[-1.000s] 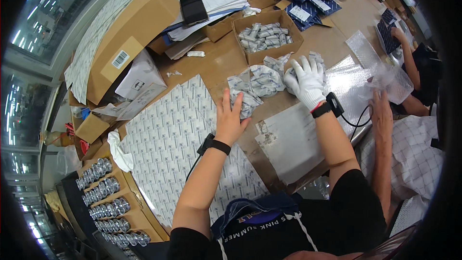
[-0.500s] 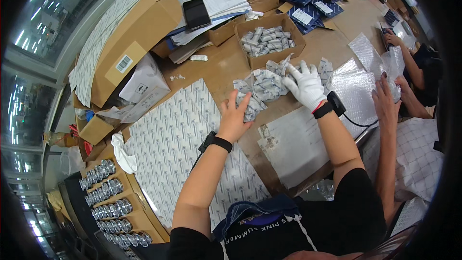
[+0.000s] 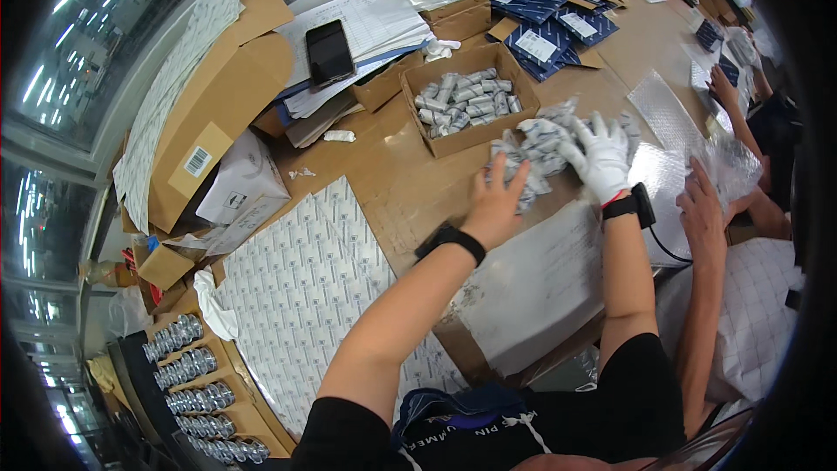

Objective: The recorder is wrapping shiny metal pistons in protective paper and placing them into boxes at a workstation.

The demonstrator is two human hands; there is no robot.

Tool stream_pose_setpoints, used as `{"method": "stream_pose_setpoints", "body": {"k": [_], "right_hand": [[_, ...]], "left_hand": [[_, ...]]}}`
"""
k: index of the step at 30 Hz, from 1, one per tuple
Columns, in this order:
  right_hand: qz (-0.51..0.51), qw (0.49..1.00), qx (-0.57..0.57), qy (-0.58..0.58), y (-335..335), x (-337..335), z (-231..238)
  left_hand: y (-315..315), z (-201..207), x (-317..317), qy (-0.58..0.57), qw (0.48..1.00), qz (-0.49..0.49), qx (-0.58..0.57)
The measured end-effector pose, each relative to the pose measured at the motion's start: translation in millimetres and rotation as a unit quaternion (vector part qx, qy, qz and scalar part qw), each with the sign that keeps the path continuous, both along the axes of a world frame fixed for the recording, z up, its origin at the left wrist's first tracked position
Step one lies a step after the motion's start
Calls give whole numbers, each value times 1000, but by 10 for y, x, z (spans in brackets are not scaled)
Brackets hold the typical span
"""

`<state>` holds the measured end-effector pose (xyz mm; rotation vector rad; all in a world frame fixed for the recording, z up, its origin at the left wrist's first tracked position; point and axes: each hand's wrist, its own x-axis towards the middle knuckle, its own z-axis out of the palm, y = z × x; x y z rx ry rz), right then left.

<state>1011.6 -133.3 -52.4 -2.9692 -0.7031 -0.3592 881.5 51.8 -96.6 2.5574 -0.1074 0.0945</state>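
Several bundles wrapped in printed white paper [image 3: 545,141] lie in a row on the brown table, right of the small cardboard box. My bare left hand [image 3: 499,201] rests against the left end of this row, its fingers spread and touching the paper. At the right end, my right hand [image 3: 602,159] in a white glove lies over the bundles with fingers apart. Neither hand is closed round a bundle; what the wrappings contain is hidden. The open cardboard box [image 3: 436,146] just beyond holds many small paper-wrapped rolls.
Printed paper sheets [image 3: 305,270] lie to the left. Behind them stand a large carton [image 3: 222,96] and a phone [image 3: 330,52] on papers. Shiny metal rings [image 3: 200,399] stand in rows at the lower left. A co-worker's hand [image 3: 702,214] touches bubble wrap [image 3: 667,109] at right.
Both my hands and the wrapped bundles have shifted right across the table, the left hand most. The view has turned slightly too. The co-worker's bubble wrap has moved.
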Motion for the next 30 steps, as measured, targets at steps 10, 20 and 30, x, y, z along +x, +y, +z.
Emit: {"method": "stream_pose_setpoints", "body": {"k": [10, 20, 30], "right_hand": [[-43, 998, -49, 5, -439, 712, -192], [-112, 965, -239, 0, -227, 674, -37], [368, 911, 184, 27, 1146, -1507, 529]], "left_hand": [[-547, -104, 464, 3, 968, -66, -243], [38, 246, -1048, -14, 988, -17, -154], [750, 528, -4869, 88, 953, 287, -34]]}}
